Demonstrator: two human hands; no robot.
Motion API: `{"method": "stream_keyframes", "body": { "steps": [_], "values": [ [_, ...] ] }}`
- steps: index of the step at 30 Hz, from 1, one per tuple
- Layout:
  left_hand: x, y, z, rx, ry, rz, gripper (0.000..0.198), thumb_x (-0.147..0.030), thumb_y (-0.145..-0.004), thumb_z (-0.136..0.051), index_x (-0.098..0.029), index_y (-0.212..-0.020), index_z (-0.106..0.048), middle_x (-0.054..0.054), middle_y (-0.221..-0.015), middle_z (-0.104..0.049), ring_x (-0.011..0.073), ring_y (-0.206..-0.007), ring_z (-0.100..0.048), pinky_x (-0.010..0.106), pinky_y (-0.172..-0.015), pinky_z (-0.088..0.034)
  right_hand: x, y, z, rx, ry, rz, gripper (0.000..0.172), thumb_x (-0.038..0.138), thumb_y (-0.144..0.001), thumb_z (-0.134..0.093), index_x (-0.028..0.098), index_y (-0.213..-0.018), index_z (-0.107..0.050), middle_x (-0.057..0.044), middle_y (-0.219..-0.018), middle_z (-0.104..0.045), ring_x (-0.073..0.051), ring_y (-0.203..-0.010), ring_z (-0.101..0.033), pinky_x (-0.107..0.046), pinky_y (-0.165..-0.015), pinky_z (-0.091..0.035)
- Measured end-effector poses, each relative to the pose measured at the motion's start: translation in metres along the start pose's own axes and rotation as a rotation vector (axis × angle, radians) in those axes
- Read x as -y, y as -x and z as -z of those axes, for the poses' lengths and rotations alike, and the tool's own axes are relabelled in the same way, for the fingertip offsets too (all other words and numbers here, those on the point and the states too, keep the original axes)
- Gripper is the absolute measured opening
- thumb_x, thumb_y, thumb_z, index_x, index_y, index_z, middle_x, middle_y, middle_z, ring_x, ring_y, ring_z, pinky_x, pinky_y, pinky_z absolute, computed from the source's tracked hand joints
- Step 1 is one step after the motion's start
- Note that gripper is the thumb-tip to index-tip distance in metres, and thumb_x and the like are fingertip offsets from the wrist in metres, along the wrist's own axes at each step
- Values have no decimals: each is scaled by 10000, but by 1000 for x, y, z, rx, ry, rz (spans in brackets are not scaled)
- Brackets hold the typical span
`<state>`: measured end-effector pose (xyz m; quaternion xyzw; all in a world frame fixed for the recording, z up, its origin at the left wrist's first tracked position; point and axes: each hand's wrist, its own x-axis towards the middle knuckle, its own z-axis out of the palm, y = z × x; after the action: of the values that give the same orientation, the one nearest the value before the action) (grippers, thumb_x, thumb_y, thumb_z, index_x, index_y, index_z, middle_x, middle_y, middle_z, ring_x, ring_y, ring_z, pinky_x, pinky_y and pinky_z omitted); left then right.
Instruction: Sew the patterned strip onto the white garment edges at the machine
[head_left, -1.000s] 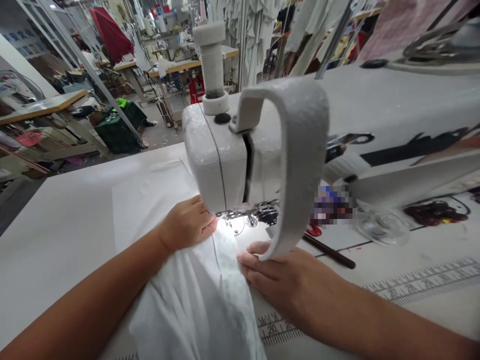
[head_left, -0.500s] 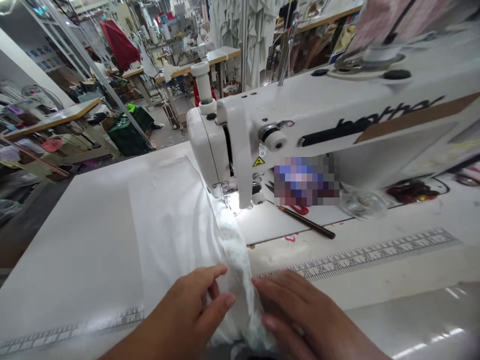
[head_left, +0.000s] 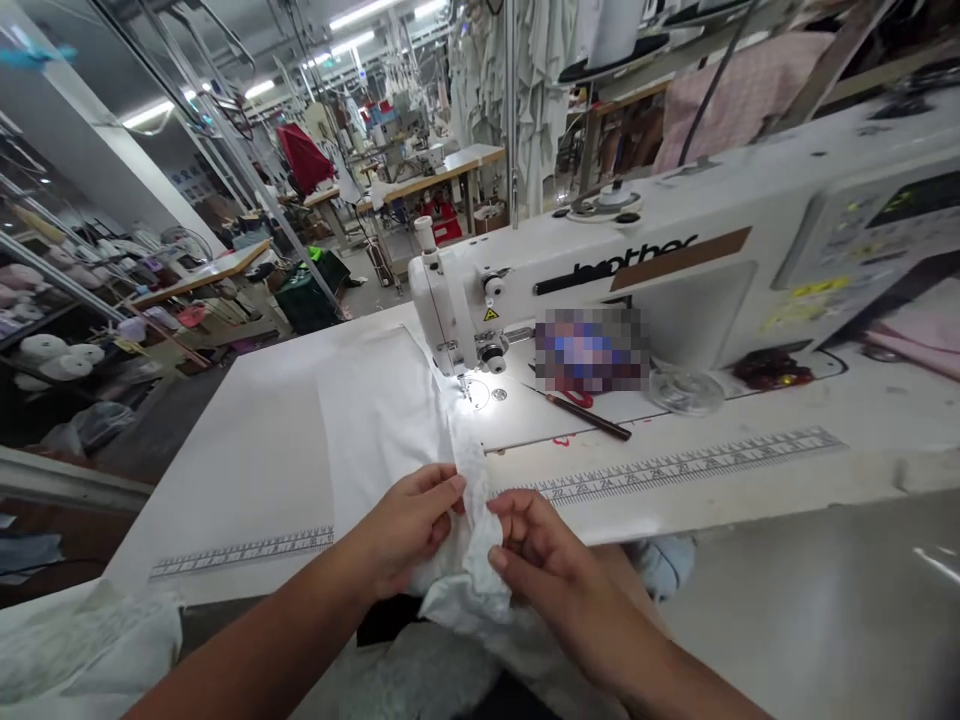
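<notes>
At the sewing machine (head_left: pixel 637 270), fabric (head_left: pixel 382 420) runs to the needle (head_left: pixel 463 382); left hand (head_left: pixel 405 530) and right hand (head_left: pixel 544 560) (closed) pinch it.

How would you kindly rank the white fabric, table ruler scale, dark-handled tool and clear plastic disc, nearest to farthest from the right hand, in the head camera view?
From the right hand:
1. White fabric, touching it, on its left.
2. Ruler scale, just ahead on the table.
3. Dark-handled tool, farther ahead.
4. Clear plastic disc, farthest, ahead right.

A white Brother sewing machine (head_left: pixel 457 310) is standing before me on the white table (head_left: pixel 255 440), a measuring scale (head_left: pixel 690 465) is running along the table, a dark-handled tool (head_left: pixel 589 417) is lying near the machine, and white rolls (head_left: pixel 56 360) are sitting on shelves to my left.
</notes>
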<state>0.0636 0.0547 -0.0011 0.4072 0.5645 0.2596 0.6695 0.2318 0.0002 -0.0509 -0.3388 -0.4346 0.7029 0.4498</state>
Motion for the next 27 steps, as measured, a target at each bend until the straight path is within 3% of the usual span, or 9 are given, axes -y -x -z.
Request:
{"method": "stream_keyframes", "body": {
  "steps": [3,5,11,16,19,24,27],
  "values": [
    [-2,6,-4,-42,86,-81,304,-406,-740,-735,-146,-725,-578,-41,-602,-480,64,-538,-427,192,-530,-350,-7,-3,-4,17,-59,0,301,347,-894,-593,254,-1136,-440,47,-787,-440,-104,-658,-401,-236,-583,-336],
    [-1,10,-7,-3,135,-82,324,-412,-727,-738,-151,-671,-555,-30,-612,-496,80,-569,-450,213,-570,-367,-9,-4,-6,19,-41,25,296,341,-885,-600,248,-1116,-441,42,-793,-464,-114,-684,-439,-247,-606,-356],
    [11,28,-10,144,-20,78,332,-389,-689,-754,-165,-645,-513,-64,-548,-413,65,-508,-333,223,-496,-208,-2,1,-1,-8,178,49,99,282,-871,-557,218,-929,-509,11,-821,-559,-151,-769,-531,-280,-679,-423],
    [13,40,-13,12,92,-45,268,-292,-689,-713,-172,-650,-476,-68,-573,-425,65,-548,-377,199,-531,-274,0,4,-3,-23,352,137,109,313,-921,-504,221,-962,-545,-16,-910,-584,-162,-834,-551,-292,-738,-462],
    [18,44,-16,-6,241,-17,299,-248,-629,-764,-172,-674,-478,-70,-560,-461,62,-526,-413,192,-523,-299,0,7,-8,-70,435,263,142,338,-951,-481,244,-1048,-526,-36,-1041,-561,-171,-941,-555,-289,-777,-479],
    [39,42,-17,29,389,40,517,-271,-554,-864,-143,-949,-556,13,-744,-638,127,-603,-581,260,-630,-438,-4,10,-17,26,520,212,132,326,-963,-481,226,-933,-561,-12,-886,-589,-157,-803,-566,-286,-716,-477],
    [43,45,-14,-33,320,5,486,-330,-548,-875,-137,-861,-557,-5,-709,-607,122,-616,-560,251,-631,-431,-1,10,-20,49,583,226,169,319,-970,-468,218,-878,-568,-15,-863,-584,-157,-785,-553,-292,-700,-469]
  ]
}}
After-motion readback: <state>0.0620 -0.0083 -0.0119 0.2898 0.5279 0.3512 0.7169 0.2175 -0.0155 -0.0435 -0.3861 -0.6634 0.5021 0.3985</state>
